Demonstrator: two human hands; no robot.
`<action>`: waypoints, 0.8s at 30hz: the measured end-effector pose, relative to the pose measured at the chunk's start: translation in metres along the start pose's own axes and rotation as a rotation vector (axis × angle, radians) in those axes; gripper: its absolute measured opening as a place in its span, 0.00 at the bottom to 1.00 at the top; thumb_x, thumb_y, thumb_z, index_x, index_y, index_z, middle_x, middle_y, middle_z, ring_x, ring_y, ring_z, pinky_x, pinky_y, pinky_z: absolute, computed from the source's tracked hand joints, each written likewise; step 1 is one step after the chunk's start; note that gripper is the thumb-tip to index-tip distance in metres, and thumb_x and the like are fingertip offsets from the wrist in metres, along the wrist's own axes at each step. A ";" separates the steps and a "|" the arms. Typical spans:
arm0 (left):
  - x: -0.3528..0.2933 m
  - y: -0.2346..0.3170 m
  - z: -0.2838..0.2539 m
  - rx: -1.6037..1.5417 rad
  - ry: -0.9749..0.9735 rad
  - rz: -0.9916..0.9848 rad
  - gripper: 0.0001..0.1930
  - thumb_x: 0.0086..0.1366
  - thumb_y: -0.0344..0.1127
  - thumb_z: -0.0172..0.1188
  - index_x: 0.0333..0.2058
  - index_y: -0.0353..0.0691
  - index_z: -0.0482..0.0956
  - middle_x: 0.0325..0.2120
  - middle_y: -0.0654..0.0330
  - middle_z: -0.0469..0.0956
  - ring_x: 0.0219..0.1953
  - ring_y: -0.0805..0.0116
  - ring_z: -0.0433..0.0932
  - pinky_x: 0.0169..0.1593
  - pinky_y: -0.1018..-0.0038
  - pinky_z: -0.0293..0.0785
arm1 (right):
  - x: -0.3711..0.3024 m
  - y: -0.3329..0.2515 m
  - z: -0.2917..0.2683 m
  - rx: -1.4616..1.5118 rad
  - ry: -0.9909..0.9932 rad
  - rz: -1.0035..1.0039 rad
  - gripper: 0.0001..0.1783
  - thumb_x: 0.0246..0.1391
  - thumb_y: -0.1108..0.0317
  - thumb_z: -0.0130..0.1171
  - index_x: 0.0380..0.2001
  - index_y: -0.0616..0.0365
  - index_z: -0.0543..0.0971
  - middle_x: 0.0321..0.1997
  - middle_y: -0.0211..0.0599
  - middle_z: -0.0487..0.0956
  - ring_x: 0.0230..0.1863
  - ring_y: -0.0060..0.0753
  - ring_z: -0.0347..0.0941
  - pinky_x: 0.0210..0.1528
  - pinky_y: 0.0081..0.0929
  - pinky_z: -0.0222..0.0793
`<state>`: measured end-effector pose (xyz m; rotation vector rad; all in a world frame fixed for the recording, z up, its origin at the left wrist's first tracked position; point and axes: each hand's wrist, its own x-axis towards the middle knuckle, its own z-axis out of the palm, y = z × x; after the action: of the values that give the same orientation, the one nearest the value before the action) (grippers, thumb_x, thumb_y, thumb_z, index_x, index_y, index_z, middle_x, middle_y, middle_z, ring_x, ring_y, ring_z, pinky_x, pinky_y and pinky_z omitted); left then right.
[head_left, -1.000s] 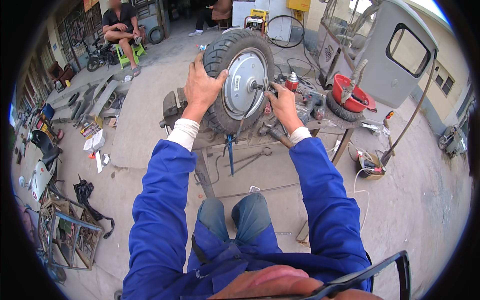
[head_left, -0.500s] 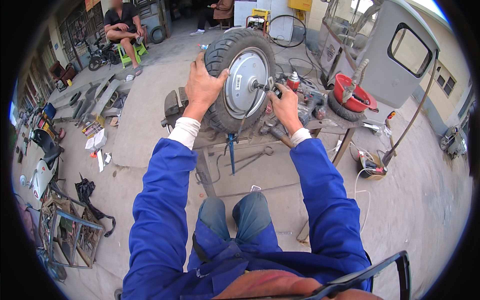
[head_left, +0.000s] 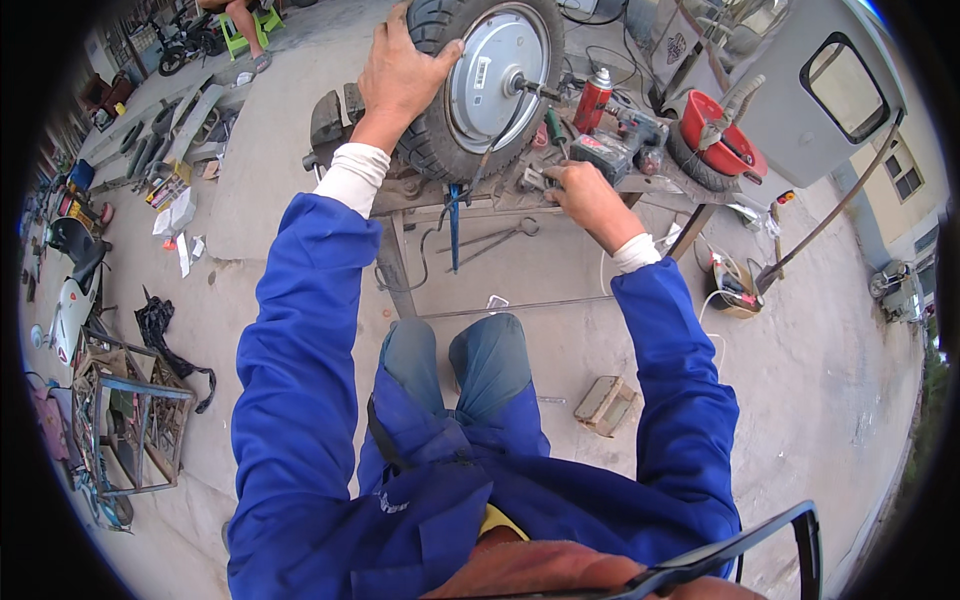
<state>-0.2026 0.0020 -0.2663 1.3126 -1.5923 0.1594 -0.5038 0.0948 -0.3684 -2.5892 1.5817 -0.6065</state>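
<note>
The left hand (head_left: 400, 75) lies with fingers spread flat over the tyre of the hub-motor wheel (head_left: 480, 85), which stands upright on the tabletop (head_left: 660, 185) at twelve o'clock. At one o'clock, the right hand (head_left: 585, 195) curls around a small metal part (head_left: 530, 180) beside the red spray can (head_left: 592, 100).

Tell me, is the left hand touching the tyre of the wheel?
Touching. The head view shows the left hand lying flat on the black tyre of the wheel, fingers spread over its tread, with no gap between them.
</note>
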 end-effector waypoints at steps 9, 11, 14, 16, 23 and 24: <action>0.003 -0.005 0.006 0.015 0.025 0.027 0.53 0.59 0.69 0.72 0.73 0.41 0.65 0.65 0.41 0.74 0.62 0.38 0.80 0.61 0.50 0.78 | 0.016 0.019 0.088 -0.299 -0.078 -0.125 0.07 0.54 0.78 0.60 0.32 0.64 0.87 0.37 0.60 0.86 0.42 0.60 0.87 0.47 0.49 0.85; 0.003 -0.006 0.005 0.013 0.026 0.030 0.53 0.59 0.69 0.72 0.73 0.41 0.65 0.66 0.41 0.74 0.62 0.38 0.79 0.61 0.50 0.78 | 0.024 0.022 0.092 -0.304 -0.047 -0.146 0.07 0.55 0.78 0.59 0.31 0.64 0.87 0.37 0.59 0.86 0.42 0.60 0.87 0.47 0.49 0.85; 0.004 -0.006 0.005 0.003 0.034 0.036 0.53 0.59 0.68 0.72 0.73 0.42 0.66 0.66 0.42 0.74 0.62 0.38 0.79 0.61 0.50 0.78 | 0.039 0.029 0.093 -0.280 -0.060 -0.158 0.07 0.55 0.78 0.59 0.31 0.63 0.86 0.36 0.58 0.86 0.42 0.60 0.87 0.46 0.49 0.85; 0.004 -0.006 0.007 0.013 0.060 0.050 0.53 0.58 0.68 0.72 0.73 0.42 0.66 0.66 0.43 0.74 0.62 0.38 0.79 0.62 0.50 0.78 | 0.044 0.031 0.089 -0.274 -0.116 -0.181 0.07 0.55 0.78 0.59 0.32 0.62 0.86 0.36 0.57 0.86 0.41 0.60 0.87 0.45 0.49 0.84; 0.003 -0.005 0.003 0.000 0.021 0.014 0.52 0.59 0.68 0.72 0.73 0.43 0.66 0.66 0.43 0.74 0.63 0.39 0.79 0.62 0.49 0.78 | 0.032 0.021 0.084 -0.274 -0.119 -0.104 0.22 0.56 0.73 0.68 0.55 0.58 0.82 0.40 0.57 0.86 0.44 0.62 0.85 0.48 0.52 0.82; 0.002 -0.004 0.003 -0.001 0.015 0.009 0.51 0.59 0.68 0.72 0.73 0.44 0.66 0.66 0.43 0.74 0.63 0.39 0.79 0.62 0.49 0.78 | 0.030 0.019 0.085 -0.272 -0.110 -0.090 0.22 0.57 0.73 0.68 0.56 0.58 0.81 0.42 0.58 0.86 0.44 0.62 0.85 0.47 0.52 0.82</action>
<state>-0.2009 -0.0026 -0.2677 1.3006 -1.5857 0.1741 -0.4782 0.0464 -0.4421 -2.8426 1.6217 -0.2623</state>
